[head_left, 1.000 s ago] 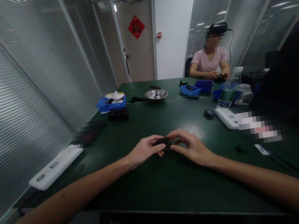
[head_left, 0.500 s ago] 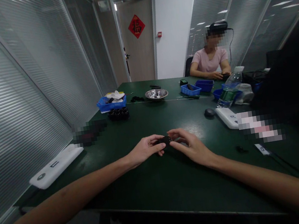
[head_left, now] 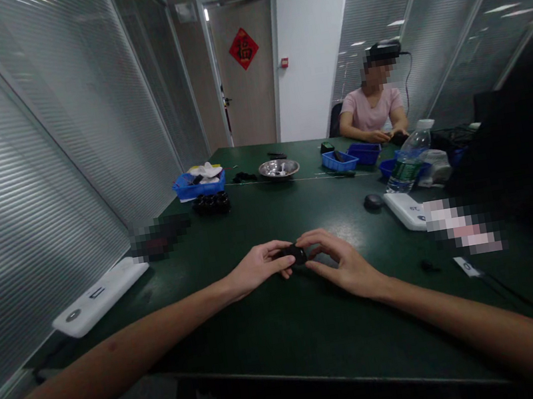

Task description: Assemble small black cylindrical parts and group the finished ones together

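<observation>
Head view: left fingers (head_left: pixel 284 263) hold black object (head_left: pixel 298 254).

We count one held black part (head_left: pixel 297 254), one metal bowl (head_left: pixel 268 174), one plastic bottle (head_left: pixel 408 160), two marked white slabs (head_left: pixel 101 298), at least four blue trays (head_left: pixel 185 190) and one co-worker (head_left: pixel 370 110).

Logging one small black object (head_left: pixel 298 254), compact, rounded at its exposed end, finer detail too dark for me to read. I have it pinched between left hand (head_left: pixel 259 269) thumb and fingers, partly hidden by them, exposed end facing the right hand (head_left: pixel 341 264), whose contact I can't confirm.
</observation>
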Motion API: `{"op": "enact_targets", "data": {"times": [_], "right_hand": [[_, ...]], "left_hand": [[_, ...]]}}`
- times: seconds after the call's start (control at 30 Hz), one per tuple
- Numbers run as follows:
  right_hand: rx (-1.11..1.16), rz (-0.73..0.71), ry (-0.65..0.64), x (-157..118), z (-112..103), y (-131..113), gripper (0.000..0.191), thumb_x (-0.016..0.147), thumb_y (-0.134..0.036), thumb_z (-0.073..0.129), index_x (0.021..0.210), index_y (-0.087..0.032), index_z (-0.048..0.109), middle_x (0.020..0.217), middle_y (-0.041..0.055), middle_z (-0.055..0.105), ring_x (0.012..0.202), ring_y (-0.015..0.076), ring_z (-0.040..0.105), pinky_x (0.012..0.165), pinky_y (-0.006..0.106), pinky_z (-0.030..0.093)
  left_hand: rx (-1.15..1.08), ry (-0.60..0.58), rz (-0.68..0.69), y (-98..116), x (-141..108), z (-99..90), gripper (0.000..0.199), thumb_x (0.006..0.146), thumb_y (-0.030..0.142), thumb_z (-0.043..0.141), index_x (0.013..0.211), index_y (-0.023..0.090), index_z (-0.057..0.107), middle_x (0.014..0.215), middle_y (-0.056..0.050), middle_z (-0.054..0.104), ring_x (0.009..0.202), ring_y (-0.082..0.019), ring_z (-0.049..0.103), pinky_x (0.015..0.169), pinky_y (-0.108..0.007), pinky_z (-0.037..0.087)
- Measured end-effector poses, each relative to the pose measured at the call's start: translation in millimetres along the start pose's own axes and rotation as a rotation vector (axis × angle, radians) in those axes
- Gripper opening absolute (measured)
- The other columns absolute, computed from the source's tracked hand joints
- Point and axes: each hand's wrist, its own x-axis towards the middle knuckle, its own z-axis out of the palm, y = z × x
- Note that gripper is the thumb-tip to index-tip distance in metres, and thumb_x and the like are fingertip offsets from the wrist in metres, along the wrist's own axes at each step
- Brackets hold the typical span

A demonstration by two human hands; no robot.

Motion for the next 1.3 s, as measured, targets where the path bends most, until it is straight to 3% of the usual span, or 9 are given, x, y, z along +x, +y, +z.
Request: {"op": "enact_targets", "data": {"times": [0.07, 0.2, 0.33, 0.5, 0.67, 0.83, 0.97, 1.1, 1.3], "right_hand": [[-0.003, 0.031, 0.031, 0.4, 0.4, 0.8, 0.038, 0.096, -0.036, 0.068, 0.132, -0.029, 0.061, 0.131, 0.0088, 0.061, 0.118, 0.0261, 0.062, 0.096, 0.047, 0.059], [-0.047, 0.138, 0.026, 1.1, -0.4, 1.6, 0.029, 0.102, -0.039, 0.057, 0.126, -0.025, 0.065, 0.117, 0.0083, 0.068, 0.105, 0.0242, 0.067, 0.094, 0.048, 0.059], [0.015, 0.043, 0.004, 0.9, -1.3, 1.0, 0.031, 0.098, -0.035, 0.064, 0.128, -0.027, 0.064, 0.127, 0.0083, 0.064, 0.115, 0.0252, 0.064, 0.098, 0.047, 0.058], [-0.049, 0.133, 0.021, 0.5, -1.2, 1.1, 0.03, 0.101, -0.04, 0.06, 0.127, -0.026, 0.064, 0.12, 0.0081, 0.067, 0.106, 0.0245, 0.067, 0.092, 0.047, 0.059], [0.022, 0.023, 0.011, 0.3, -0.2, 2.7, 0.033, 0.097, -0.035, 0.066, 0.129, -0.028, 0.063, 0.127, 0.008, 0.064, 0.117, 0.0259, 0.063, 0.098, 0.048, 0.058], [-0.039, 0.122, 0.018, 0.9, 0.2, 3.2, 0.029, 0.1, -0.039, 0.061, 0.126, -0.025, 0.065, 0.119, 0.0083, 0.067, 0.107, 0.0242, 0.067, 0.094, 0.047, 0.059], [0.025, 0.038, 0.0, 0.9, 0.3, 0.6, 0.033, 0.097, -0.034, 0.066, 0.129, -0.028, 0.063, 0.128, 0.0078, 0.064, 0.116, 0.0248, 0.064, 0.098, 0.046, 0.058], [-0.039, 0.107, 0.01, 0.7, 0.5, 0.6, 0.031, 0.099, -0.038, 0.063, 0.128, -0.026, 0.063, 0.12, 0.0082, 0.066, 0.107, 0.0244, 0.067, 0.092, 0.047, 0.06], [-0.011, 0.031, 0.002, 0.2, 0.6, 2.3, 0.035, 0.098, -0.034, 0.065, 0.132, -0.029, 0.06, 0.13, 0.0079, 0.061, 0.115, 0.0251, 0.063, 0.094, 0.046, 0.06]], "left_hand": [[-0.004, 0.005, 0.006, -0.3, 0.4, 0.5, 0.052, 0.087, 0.039, 0.077, 0.128, 0.011, 0.062, 0.105, -0.009, 0.067, 0.08, -0.014, 0.064, 0.082, -0.034, 0.053], [0.002, 0.003, -0.009, 1.5, -0.5, 0.9, 0.052, 0.088, 0.038, 0.076, 0.13, 0.011, 0.061, 0.106, -0.009, 0.067, 0.083, -0.014, 0.064, 0.084, -0.034, 0.053], [0.003, 0.005, -0.012, 3.4, -1.4, 1.1, 0.051, 0.088, 0.038, 0.077, 0.129, 0.011, 0.062, 0.107, -0.009, 0.067, 0.082, -0.014, 0.064, 0.084, -0.034, 0.053], [0.004, 0.003, -0.008, 3.2, -1.7, 0.7, 0.051, 0.088, 0.038, 0.077, 0.13, 0.011, 0.062, 0.108, -0.01, 0.067, 0.083, -0.015, 0.064, 0.084, -0.035, 0.053], [0.009, -0.012, -0.021, 4.2, -2.5, 0.0, 0.052, 0.089, 0.038, 0.076, 0.132, 0.013, 0.062, 0.112, -0.01, 0.067, 0.085, -0.015, 0.065, 0.086, -0.036, 0.053], [0.009, -0.003, -0.027, 5.8, -2.3, 1.4, 0.051, 0.088, 0.036, 0.076, 0.131, 0.012, 0.062, 0.111, -0.01, 0.067, 0.085, -0.015, 0.064, 0.085, -0.035, 0.053], [0.007, -0.012, -0.005, 3.7, -1.9, 0.9, 0.05, 0.089, 0.037, 0.076, 0.13, 0.013, 0.063, 0.11, -0.009, 0.067, 0.084, -0.014, 0.064, 0.084, -0.034, 0.053], [0.01, -0.027, 0.003, 0.3, -1.2, -0.3, 0.051, 0.089, 0.038, 0.076, 0.131, 0.013, 0.063, 0.106, -0.008, 0.068, 0.085, -0.015, 0.064, 0.084, -0.034, 0.053], [0.002, -0.024, 0.009, -1.2, -0.4, -1.3, 0.05, 0.088, 0.039, 0.076, 0.13, 0.014, 0.063, 0.107, -0.008, 0.067, 0.083, -0.014, 0.064, 0.083, -0.034, 0.053]]}}
